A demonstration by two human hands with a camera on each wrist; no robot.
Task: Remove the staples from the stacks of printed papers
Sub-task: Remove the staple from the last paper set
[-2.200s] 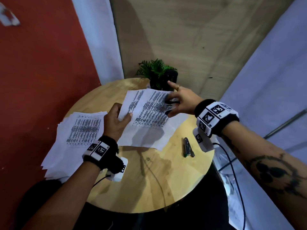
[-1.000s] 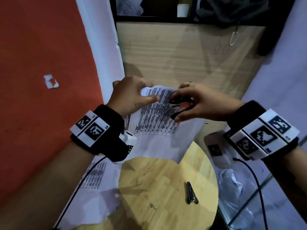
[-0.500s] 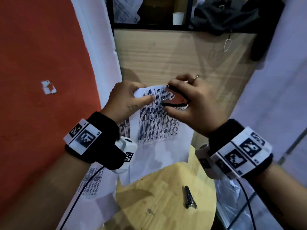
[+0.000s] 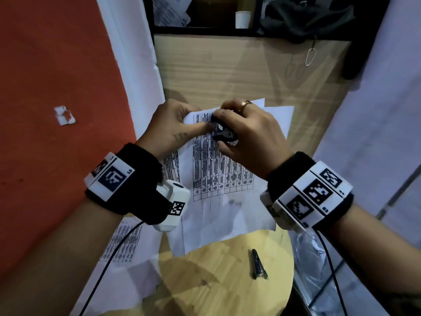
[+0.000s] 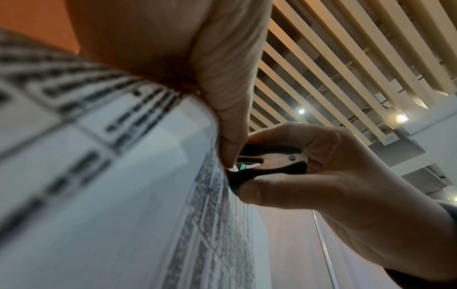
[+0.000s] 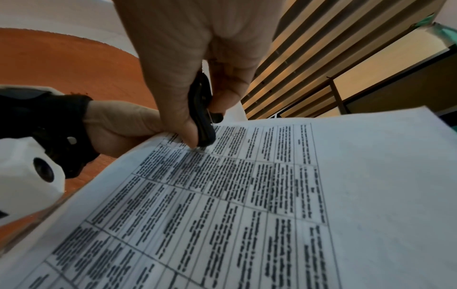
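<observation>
Left hand (image 4: 173, 128): grip pinched on the top left corner of the papers (image 4: 223, 179), thumb flat on the printed face, fingers behind the sheet. Papers raised off the worktop (image 4: 227, 281), hanging upright between both hands, printed table facing the head camera, lower edge drooping just above the worktop's far side.

Right hand (image 4: 250, 135): grip closed round a black staple remover (image 4: 224, 134), thumb below, fingers above. Remover tip pressed against the page just right of the left thumb, near the top left corner. Small metal glint at the tip in the right wrist view (image 6: 197, 149); staple or remover tooth, cannot tell.

More papers (image 4: 123, 247) flat on the worktop at left, partly under the left forearm, edges over the rim. Dark folded metal tool (image 4: 258, 265) lying on the bare wood at right, well apart from the hands.

Containers: white paper cup (image 4: 242, 19) upright on a far shelf above the wooden panel, contents not visible. Loose printed sheets (image 4: 169, 12) left of the cup, dark fabric (image 4: 314, 17) bunched at right.
</observation>
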